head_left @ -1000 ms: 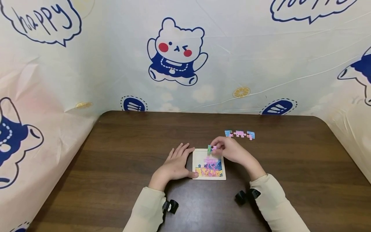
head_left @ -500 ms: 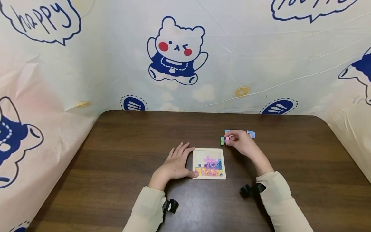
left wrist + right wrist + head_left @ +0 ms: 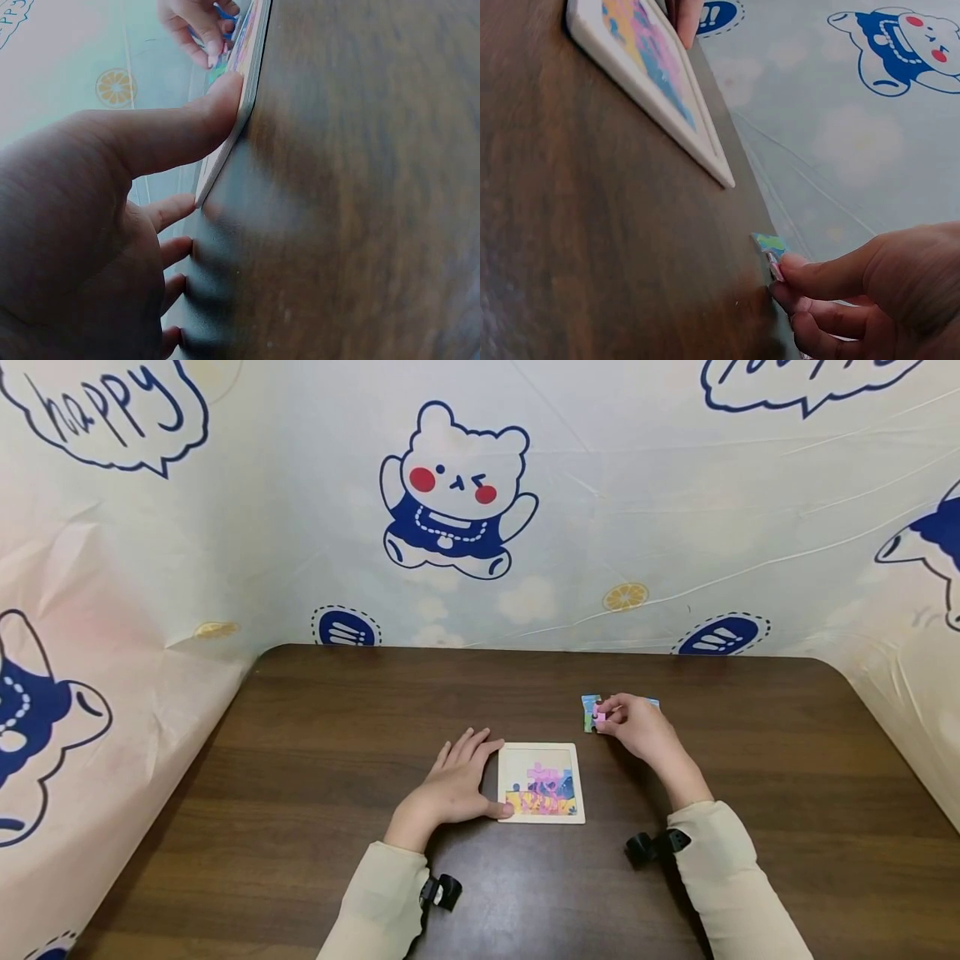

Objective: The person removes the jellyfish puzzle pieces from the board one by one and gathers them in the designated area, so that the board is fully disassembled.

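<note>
My right hand (image 3: pixel 645 727) pinches a small jigsaw piece (image 3: pixel 588 722), green and pink, between thumb and fingertips. The piece is right by a blue-topped jigsaw piece (image 3: pixel 591 700) lying beyond the puzzle tray. In the right wrist view the green end of the pinched piece (image 3: pixel 771 244) sticks out past the thumb. My left hand (image 3: pixel 450 789) is spread along the left side of the pale puzzle tray (image 3: pixel 580 785). Its thumb rests on the near left corner and its index fingertip touches the far left corner. Pink, blue and yellow pieces fill the tray's lower part.
A blue corner of another jigsaw piece (image 3: pixel 656 702) shows behind the right hand, which hides the piece between. Everything lies on a brown wooden table (image 3: pixel 337 735). A printed cloth (image 3: pixel 300 527) with bear drawings hangs behind and at the sides.
The right hand has carried the green and pink piece from over the tray, away and to the right, to the loose pieces. The left hand and tray stay put.
</note>
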### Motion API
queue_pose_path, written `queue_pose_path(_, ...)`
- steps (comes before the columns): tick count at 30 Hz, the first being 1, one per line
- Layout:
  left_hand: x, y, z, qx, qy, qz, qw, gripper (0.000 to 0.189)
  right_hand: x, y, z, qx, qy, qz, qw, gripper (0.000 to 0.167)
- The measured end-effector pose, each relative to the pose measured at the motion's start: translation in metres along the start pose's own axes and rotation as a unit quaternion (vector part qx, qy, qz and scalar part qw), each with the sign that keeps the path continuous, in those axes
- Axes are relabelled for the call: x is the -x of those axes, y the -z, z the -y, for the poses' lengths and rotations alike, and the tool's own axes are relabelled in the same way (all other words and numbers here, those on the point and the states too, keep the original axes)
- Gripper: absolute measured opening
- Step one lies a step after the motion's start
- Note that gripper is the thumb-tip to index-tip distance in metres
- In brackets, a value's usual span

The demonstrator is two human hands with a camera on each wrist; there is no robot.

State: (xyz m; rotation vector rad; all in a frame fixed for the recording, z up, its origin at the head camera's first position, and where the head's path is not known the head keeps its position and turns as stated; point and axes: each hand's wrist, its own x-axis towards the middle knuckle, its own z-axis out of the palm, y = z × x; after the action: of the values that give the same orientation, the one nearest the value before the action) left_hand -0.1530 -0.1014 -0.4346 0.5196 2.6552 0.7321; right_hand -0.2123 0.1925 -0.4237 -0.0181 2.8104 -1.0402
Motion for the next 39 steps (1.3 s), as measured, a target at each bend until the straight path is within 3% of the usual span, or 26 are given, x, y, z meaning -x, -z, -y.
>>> queue_pose_path(21,0.002,0.004,-0.002,0.005,0.006,-0.003,1.0000,0.093,-0.002,-0.005,-0.001,0.033,-0.004,-0.006,0.9994,0.023)
queue_pose_path(31,0.002,0.004,-0.002,0.006,0.003,0.002,1.0000,0.094,0.004,-0.004,0.007,0.011,0.038,-0.017,0.9991,0.022)
queue_pose_path(39,0.001,0.002,0.001,0.010,-0.004,-0.001,0.9999,0.094,0.011,-0.007,0.024,-0.013,0.076,0.032,0.9965,0.025)
